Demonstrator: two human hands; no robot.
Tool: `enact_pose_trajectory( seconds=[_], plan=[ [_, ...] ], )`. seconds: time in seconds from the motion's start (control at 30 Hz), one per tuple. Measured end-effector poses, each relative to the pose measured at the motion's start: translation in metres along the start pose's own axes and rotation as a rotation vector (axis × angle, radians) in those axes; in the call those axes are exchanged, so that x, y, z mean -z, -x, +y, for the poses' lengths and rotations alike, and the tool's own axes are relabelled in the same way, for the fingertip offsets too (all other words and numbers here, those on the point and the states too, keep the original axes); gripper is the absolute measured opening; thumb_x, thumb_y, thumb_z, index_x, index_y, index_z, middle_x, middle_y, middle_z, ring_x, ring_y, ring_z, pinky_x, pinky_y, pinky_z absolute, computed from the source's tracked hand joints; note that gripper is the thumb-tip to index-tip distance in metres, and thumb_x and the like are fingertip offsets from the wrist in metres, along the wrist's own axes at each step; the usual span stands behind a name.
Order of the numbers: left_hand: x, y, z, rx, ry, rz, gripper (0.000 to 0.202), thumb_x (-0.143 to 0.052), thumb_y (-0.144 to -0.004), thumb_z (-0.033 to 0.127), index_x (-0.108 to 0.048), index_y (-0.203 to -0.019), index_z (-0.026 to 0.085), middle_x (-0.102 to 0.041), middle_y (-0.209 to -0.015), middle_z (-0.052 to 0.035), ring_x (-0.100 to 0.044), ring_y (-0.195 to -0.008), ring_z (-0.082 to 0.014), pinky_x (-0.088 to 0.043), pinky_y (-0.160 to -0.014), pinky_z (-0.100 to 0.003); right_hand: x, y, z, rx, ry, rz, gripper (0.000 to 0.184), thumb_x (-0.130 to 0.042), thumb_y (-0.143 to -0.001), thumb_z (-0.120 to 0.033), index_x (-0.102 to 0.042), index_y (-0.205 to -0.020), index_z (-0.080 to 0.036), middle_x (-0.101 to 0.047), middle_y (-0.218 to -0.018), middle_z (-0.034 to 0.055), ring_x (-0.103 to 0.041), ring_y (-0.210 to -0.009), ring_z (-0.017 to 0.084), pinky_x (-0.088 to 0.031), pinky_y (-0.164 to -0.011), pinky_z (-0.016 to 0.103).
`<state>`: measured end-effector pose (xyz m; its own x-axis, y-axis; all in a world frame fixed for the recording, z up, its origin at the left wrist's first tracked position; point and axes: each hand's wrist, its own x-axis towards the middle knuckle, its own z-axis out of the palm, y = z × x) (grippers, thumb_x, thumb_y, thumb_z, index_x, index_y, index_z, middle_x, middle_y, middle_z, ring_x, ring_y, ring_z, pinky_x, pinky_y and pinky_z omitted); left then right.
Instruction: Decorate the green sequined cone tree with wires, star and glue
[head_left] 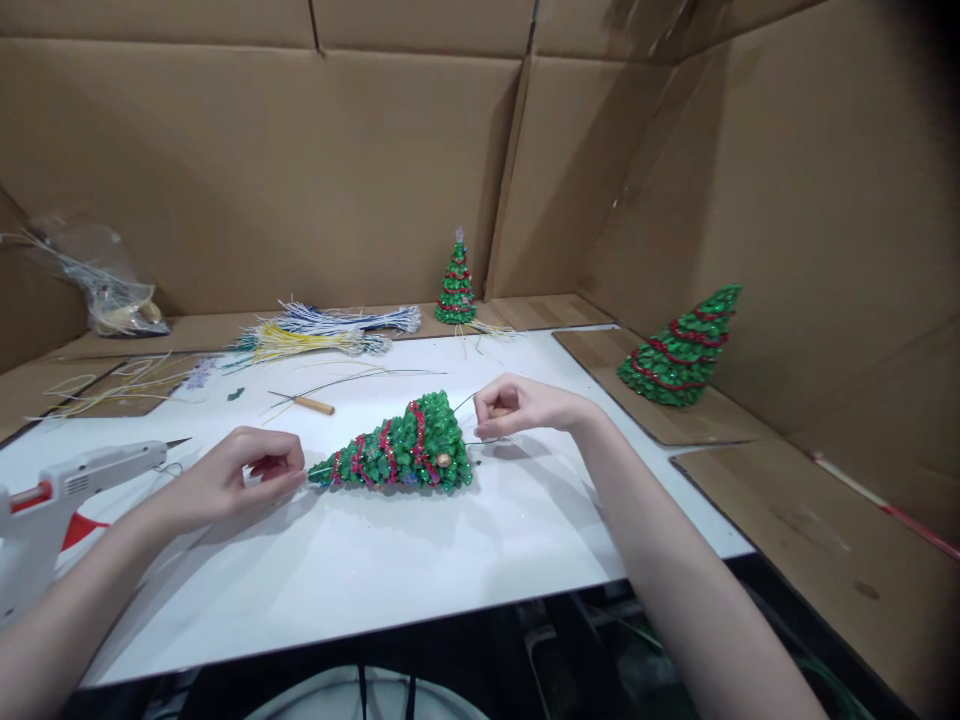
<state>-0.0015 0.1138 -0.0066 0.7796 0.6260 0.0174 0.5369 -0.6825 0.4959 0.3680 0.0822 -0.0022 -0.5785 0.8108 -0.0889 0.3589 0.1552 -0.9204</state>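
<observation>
A small green Christmas tree [401,445] with red garland lies on its side on the white table, its tip to the left and its wide base to the right. A gold bauble [444,461] shows near the base. My left hand [255,470] pinches the tree's tip between thumb and fingers. Just right of the base, my right hand [517,408] is closed on a thin dark wire [466,400] that runs from the tree. A second strand also reaches from the base toward this hand.
A glue gun [90,480] stands at the left, and an awl [307,402] lies behind the tree. Bundled wires [322,330] lie at the back. Two more trees, one upright [456,285] and one tilted [682,350], stand near the cardboard walls. A plastic bag [120,290] sits back left.
</observation>
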Motion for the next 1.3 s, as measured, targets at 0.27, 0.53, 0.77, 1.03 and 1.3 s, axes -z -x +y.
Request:
enact_pose_trajectory(
  seconds=[0.27, 0.53, 0.77, 1.03, 1.3],
  plan=[
    [0.000, 0.000, 0.000, -0.007, -0.005, -0.005, 0.026, -0.048, -0.088, 0.030, -0.054, -0.067, 0.016, -0.045, -0.059, 0.0028, -0.038, -0.056, -0.0091, -0.030, -0.053, -0.020, 0.011, 0.008, 0.003, -0.064, 0.114, 0.044, 0.024, -0.070, -0.072, -0.033, -0.058, -0.064, -0.014, -0.028, -0.047, -0.0107, -0.025, -0.048, 0.006, -0.022, -0.050, 0.024],
    [0.000, 0.000, 0.002, 0.000, -0.009, 0.000, 0.027, -0.047, -0.089, 0.030, -0.054, -0.067, 0.016, -0.046, -0.059, 0.0026, -0.038, -0.056, -0.0093, -0.031, -0.053, -0.020, 0.006, 0.001, 0.008, -0.143, 0.197, -0.034, 0.027, -0.072, -0.069, -0.038, -0.064, -0.078, -0.013, -0.029, -0.049, -0.0105, -0.026, -0.047, 0.006, -0.019, -0.047, 0.024],
    [0.000, 0.001, 0.001, -0.007, -0.021, -0.002, 0.027, -0.047, -0.089, 0.031, -0.054, -0.067, 0.016, -0.045, -0.059, 0.0027, -0.037, -0.056, -0.0093, -0.031, -0.053, -0.020, 0.002, -0.002, 0.013, -0.257, 0.201, -0.124, 0.029, -0.077, -0.061, -0.036, -0.066, -0.073, -0.012, -0.035, -0.046, -0.0100, -0.027, -0.046, 0.005, -0.021, -0.046, 0.023],
    [0.000, 0.000, 0.003, -0.003, -0.025, 0.000, 0.025, -0.047, -0.087, 0.029, -0.054, -0.067, 0.015, -0.045, -0.059, 0.0028, -0.037, -0.056, -0.0089, -0.030, -0.053, -0.020, 0.005, 0.004, 0.006, -0.301, 0.190, -0.106, 0.022, -0.073, -0.060, -0.032, -0.066, -0.065, -0.011, -0.037, -0.046, -0.0083, -0.027, -0.047, 0.005, -0.022, -0.046, 0.023],
    [0.001, 0.000, 0.004, -0.040, -0.035, 0.025, 0.024, -0.047, -0.086, 0.029, -0.053, -0.067, 0.015, -0.044, -0.059, 0.0026, -0.038, -0.056, -0.0094, -0.029, -0.054, -0.020, 0.013, 0.026, 0.016, -0.241, 0.234, 0.051, 0.035, -0.069, -0.069, -0.045, -0.067, -0.069, -0.010, -0.039, -0.050, -0.0057, -0.029, -0.050, 0.007, -0.021, -0.048, 0.024]
  ],
)
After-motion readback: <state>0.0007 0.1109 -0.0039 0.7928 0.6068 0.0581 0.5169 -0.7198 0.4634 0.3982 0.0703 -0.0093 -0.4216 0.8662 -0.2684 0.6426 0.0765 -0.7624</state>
